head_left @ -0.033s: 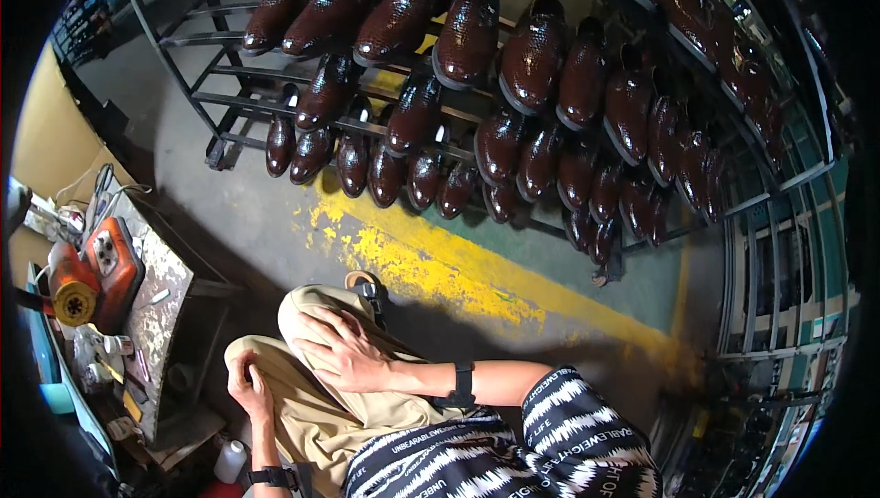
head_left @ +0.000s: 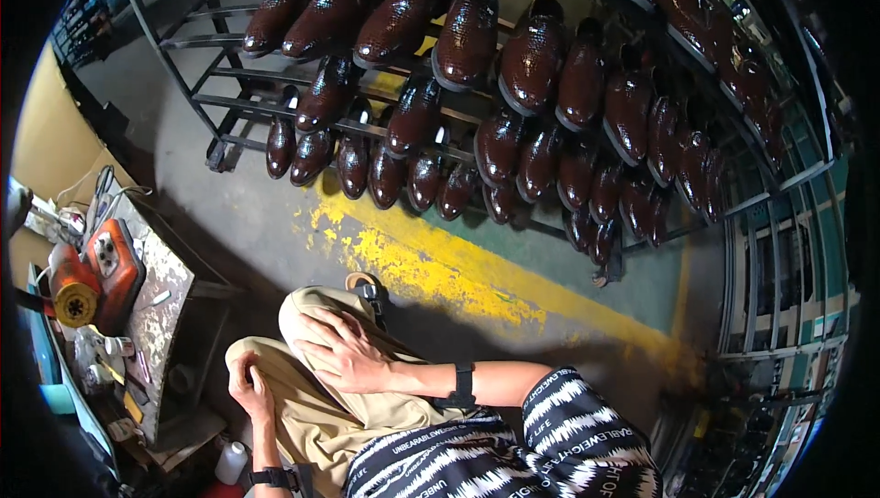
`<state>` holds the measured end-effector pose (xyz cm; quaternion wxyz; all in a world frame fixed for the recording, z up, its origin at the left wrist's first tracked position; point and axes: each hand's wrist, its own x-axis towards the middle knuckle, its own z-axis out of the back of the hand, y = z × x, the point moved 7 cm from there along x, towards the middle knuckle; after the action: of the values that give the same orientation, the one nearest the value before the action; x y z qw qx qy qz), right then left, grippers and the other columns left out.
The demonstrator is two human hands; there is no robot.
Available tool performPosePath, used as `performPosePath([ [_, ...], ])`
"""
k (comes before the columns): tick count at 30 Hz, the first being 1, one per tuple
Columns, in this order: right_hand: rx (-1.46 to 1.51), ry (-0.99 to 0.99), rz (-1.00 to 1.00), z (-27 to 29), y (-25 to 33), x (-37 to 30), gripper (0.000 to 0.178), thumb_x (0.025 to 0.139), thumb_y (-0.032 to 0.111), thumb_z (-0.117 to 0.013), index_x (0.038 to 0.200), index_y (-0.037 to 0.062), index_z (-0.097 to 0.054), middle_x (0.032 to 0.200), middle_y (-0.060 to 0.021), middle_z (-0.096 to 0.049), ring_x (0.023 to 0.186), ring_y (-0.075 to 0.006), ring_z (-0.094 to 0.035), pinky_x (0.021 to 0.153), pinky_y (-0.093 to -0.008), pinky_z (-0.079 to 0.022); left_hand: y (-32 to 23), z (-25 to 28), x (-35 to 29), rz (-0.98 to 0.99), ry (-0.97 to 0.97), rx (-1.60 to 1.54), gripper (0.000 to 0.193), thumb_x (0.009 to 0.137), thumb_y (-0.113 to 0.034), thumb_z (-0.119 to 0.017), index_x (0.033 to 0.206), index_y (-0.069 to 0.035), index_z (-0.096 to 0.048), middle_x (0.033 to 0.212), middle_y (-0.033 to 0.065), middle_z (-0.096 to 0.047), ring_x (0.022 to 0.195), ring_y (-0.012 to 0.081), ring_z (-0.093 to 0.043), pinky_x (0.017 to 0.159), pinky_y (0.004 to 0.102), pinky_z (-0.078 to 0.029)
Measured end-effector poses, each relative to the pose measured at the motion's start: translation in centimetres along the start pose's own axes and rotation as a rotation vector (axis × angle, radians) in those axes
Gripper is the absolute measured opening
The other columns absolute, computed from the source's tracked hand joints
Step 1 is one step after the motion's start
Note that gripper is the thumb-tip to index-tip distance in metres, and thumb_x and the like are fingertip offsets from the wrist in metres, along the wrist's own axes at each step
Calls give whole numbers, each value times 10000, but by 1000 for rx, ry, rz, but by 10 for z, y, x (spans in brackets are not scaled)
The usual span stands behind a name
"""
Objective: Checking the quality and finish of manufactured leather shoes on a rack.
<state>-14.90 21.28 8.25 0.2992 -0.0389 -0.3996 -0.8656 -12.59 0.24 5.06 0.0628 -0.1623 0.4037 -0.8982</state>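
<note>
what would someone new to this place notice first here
Rows of glossy dark brown shoes fill the metal rack across the top. Below it, a worn yellow stripe runs diagonally along the floor. At lower centre, the right hand and left hand rest on tan trousers.

Your tan trousers [head_left: 316, 420]: plain cloth, creased and folded across lap, smoother where both legs bend; legs close together, right one slightly farther forward.
</note>
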Motion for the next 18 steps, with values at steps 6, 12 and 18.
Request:
performPosePath([
  [6,6,-52,39,4,2,1,463,729,222,-562,1171,92,-516,1347,-149,-314,1260,-325,-241,995,-470,-212,-2,1,-1,-8,-11,-1,235,757,83,-435,928,1,-574,808,96,-590,743,175,-574,696,275,-452],
  [12,338,-199,-25,8,-21,5,496,746,152,-570,1210,50,-429,1312,-171,-338,1195,-326,-334,949,-440,-319,1,3,-3,-18,-38,-5,240,735,79,-446,920,-3,-574,807,100,-587,730,191,-580,680,277,-455],
  [18,738,-801,-796,42,-212,22,821,776,410,-630,1336,55,-148,1309,-193,-276,1116,-237,-382,860,-315,-381,2,4,-3,-7,-34,-5,236,715,70,-456,903,-10,-574,771,110,-577,712,211,-585,667,285,-460],
])
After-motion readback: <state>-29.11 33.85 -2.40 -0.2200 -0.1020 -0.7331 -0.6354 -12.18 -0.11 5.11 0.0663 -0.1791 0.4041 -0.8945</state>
